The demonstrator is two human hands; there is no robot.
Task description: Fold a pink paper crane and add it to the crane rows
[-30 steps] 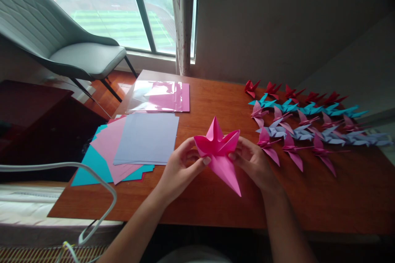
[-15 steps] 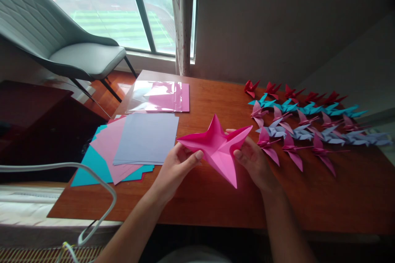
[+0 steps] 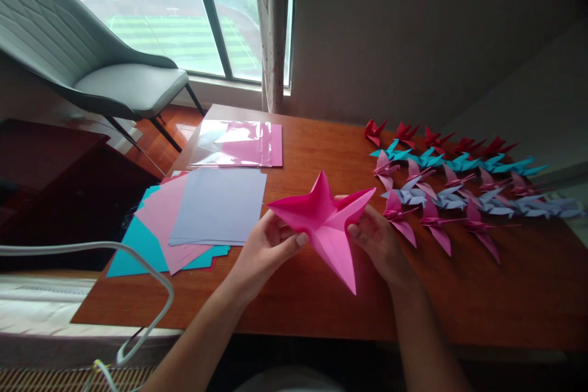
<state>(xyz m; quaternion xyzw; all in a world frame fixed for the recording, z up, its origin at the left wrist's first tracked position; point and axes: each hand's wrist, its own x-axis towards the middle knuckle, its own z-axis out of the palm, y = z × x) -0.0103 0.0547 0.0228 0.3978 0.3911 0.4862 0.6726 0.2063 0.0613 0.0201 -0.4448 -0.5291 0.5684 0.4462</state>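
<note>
A half-folded pink origami piece with several pointed flaps is held just above the wooden table. My left hand pinches its left flap with thumb and fingers closed. On the other side, my right hand grips the right flap the same way. A long pink point hangs down toward me between the two hands.
Rows of finished paper cranes in red, teal, pink and lilac lie at the right. A stack of coloured paper sheets and a clear packet of pink paper lie at the left. A grey chair stands by the window; a white cable loops at the left edge.
The side flaps, bunched upright a second ago, have been pulled apart sideways into a wide star shape. In the last half second the lower point dropped slightly toward me.
</note>
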